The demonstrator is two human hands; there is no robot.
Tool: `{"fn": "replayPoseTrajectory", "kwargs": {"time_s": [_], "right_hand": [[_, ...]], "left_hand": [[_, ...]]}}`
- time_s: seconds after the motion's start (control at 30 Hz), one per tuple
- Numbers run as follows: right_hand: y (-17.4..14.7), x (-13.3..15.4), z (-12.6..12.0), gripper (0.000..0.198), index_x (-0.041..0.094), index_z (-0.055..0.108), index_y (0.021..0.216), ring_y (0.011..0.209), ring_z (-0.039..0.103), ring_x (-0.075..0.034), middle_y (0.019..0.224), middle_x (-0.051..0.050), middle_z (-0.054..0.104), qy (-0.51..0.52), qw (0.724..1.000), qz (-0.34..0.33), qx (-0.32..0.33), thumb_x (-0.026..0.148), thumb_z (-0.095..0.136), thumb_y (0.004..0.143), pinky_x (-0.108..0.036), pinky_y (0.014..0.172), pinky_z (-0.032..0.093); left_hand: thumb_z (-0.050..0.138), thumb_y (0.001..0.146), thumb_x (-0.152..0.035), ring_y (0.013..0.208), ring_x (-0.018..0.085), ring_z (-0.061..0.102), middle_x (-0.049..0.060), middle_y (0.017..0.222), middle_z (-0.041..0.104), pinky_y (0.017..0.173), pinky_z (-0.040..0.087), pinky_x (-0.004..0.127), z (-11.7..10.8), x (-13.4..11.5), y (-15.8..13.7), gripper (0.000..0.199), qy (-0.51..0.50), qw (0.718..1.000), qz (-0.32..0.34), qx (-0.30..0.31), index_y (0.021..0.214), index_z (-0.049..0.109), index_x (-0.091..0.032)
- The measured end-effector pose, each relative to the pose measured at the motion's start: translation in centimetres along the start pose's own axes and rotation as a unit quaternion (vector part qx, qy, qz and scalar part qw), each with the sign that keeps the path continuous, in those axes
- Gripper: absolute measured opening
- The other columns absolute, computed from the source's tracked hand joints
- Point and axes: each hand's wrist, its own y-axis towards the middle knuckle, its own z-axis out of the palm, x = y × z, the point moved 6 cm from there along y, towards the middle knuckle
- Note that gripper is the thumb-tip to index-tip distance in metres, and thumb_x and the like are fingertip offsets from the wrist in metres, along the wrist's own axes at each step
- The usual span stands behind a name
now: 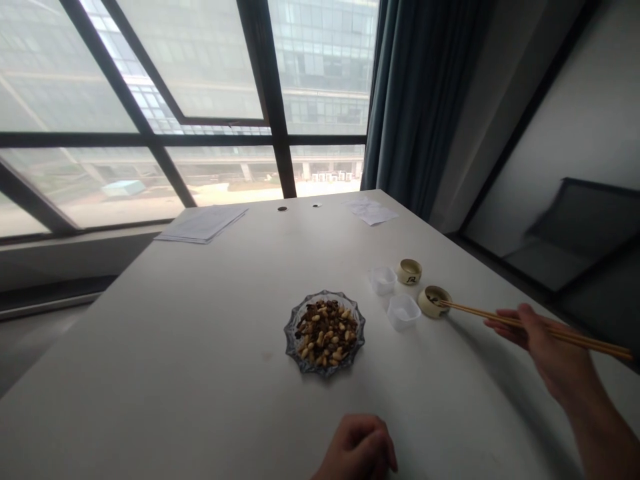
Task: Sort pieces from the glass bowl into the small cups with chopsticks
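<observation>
My right hand (pixel 555 347) holds a pair of wooden chopsticks (pixel 480 311). Their tips reach into a small cream cup (pixel 434 311) with a few dark bits inside. Close to that cup are a second cream cup (pixel 410 277) with a dark mark on its front and two clear plastic containers, one nearer (pixel 404 320) and one farther (pixel 383 288). A scalloped glass bowl (pixel 293 343) holds a mix of peanuts and dark pieces (pixel 327 333). Below the bowl, my left hand (pixel 359 443) rests at the table's near side, fingers curled in and nothing visible in them.
The white table (pixel 225 360) extends toward a window. A paper stack (pixel 203 223) lies at its far left, and loose sheets (pixel 373 211) lie at the far right. Two round cable holes sit near the back edge. A dark curtain (pixel 420 100) hangs behind the right corner.
</observation>
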Motion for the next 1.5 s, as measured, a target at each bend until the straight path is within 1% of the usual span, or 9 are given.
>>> {"fn": "replayPoseTrajectory", "kwargs": {"time_s": [0.17, 0.27, 0.33, 0.43, 0.57, 0.67, 0.73, 1.37, 1.5], "right_hand": [[-1.0, 2.1, -0.9, 0.037, 0.014, 0.077, 0.078, 0.059, 0.078, -0.019, 0.071, -0.009, 0.079, 0.002, 0.999, -0.026, -0.024, 0.050, 0.085, 0.078, -0.019, 0.063, 0.067], [-2.7, 3.9, 0.7, 0.037, 0.017, 0.078, 0.080, 0.061, 0.078, -0.018, 0.072, -0.007, 0.079, 0.008, 0.997, -0.072, -0.012, 0.053, 0.082, 0.083, -0.019, 0.067, 0.067], [-4.5, 4.8, 3.3, 0.037, 0.017, 0.079, 0.086, 0.064, 0.079, -0.019, 0.076, -0.008, 0.081, 0.001, 0.994, -0.100, 0.037, 0.053, 0.079, 0.086, -0.022, 0.069, 0.068], [-8.5, 5.2, 9.7, 0.037, 0.015, 0.081, 0.097, 0.069, 0.080, -0.022, 0.080, -0.010, 0.082, -0.049, 0.974, -0.115, 0.188, 0.051, 0.073, 0.093, -0.026, 0.067, 0.067], [-14.7, 4.9, 19.0, 0.040, 0.017, 0.080, 0.095, 0.072, 0.078, -0.021, 0.082, -0.008, 0.081, -0.054, 0.893, -0.125, 0.428, 0.049, 0.058, 0.103, -0.029, 0.067, 0.063], [-17.3, 4.7, 23.4, 0.037, 0.018, 0.078, 0.086, 0.078, 0.073, -0.018, 0.083, -0.005, 0.078, -0.091, 0.828, -0.200, 0.516, 0.042, 0.057, 0.105, -0.029, 0.075, 0.056], [-17.9, 4.2, 24.9, 0.038, 0.018, 0.075, 0.081, 0.079, 0.070, -0.018, 0.083, -0.004, 0.077, -0.104, 0.804, -0.231, 0.538, 0.040, 0.057, 0.106, -0.029, 0.077, 0.052], [-17.5, 3.0, 26.8, 0.033, 0.017, 0.076, 0.080, 0.080, 0.069, -0.018, 0.084, -0.005, 0.075, -0.114, 0.783, -0.235, 0.565, 0.034, 0.059, 0.104, -0.029, 0.077, 0.050], [-17.2, 2.6, 26.8, 0.038, 0.017, 0.078, 0.080, 0.080, 0.070, -0.018, 0.084, -0.005, 0.077, -0.113, 0.791, -0.223, 0.558, 0.039, 0.058, 0.105, -0.029, 0.076, 0.052]], "left_hand": [[0.063, 0.069, -0.093, 0.037, 0.007, 0.031, -0.004, 0.041, 0.040, 0.041, 0.017, 0.023, 0.1, -0.1, -0.1, 0.078, -0.004, 1.000, -0.002, -0.002, 0.059, 0.058, -0.016], [0.065, 0.067, -0.093, 0.036, 0.007, 0.031, -0.005, 0.041, 0.040, 0.040, 0.017, 0.023, 0.4, -0.4, -0.1, 0.077, -0.012, 1.000, -0.008, 0.001, 0.059, 0.058, -0.017], [0.065, 0.066, -0.093, 0.036, 0.008, 0.032, -0.005, 0.041, 0.041, 0.039, 0.019, 0.023, 0.7, -0.6, -0.2, 0.076, -0.016, 1.000, -0.014, 0.006, 0.060, 0.059, -0.017], [0.066, 0.065, -0.092, 0.036, 0.007, 0.033, -0.004, 0.041, 0.043, 0.041, 0.022, 0.023, 0.9, -1.2, -0.3, 0.076, -0.013, 1.000, -0.017, 0.011, 0.060, 0.060, -0.016], [0.066, 0.067, -0.090, 0.039, 0.007, 0.035, -0.003, 0.044, 0.047, 0.044, 0.023, 0.024, 1.0, -1.8, -0.5, 0.075, -0.005, 1.000, -0.016, 0.016, 0.061, 0.062, -0.015], [0.066, 0.071, -0.085, 0.041, 0.007, 0.036, -0.002, 0.046, 0.048, 0.045, 0.024, 0.024, 1.2, -2.0, -0.6, 0.071, -0.001, 1.000, -0.015, 0.018, 0.061, 0.064, -0.014], [0.066, 0.074, -0.078, 0.042, 0.008, 0.037, -0.002, 0.048, 0.049, 0.046, 0.025, 0.024, 1.2, -2.2, -0.6, 0.065, 0.002, 1.000, -0.013, 0.019, 0.062, 0.065, -0.014], [0.066, 0.076, -0.065, 0.043, 0.009, 0.040, -0.001, 0.051, 0.052, 0.047, 0.028, 0.024, 1.5, -2.7, -0.9, 0.053, -0.004, 1.000, -0.016, 0.021, 0.062, 0.067, -0.014], [0.067, 0.076, -0.063, 0.043, 0.009, 0.040, -0.001, 0.050, 0.052, 0.047, 0.028, 0.024, 1.5, -2.6, -0.9, 0.052, -0.007, 1.000, -0.018, 0.018, 0.062, 0.067, -0.013]]}}
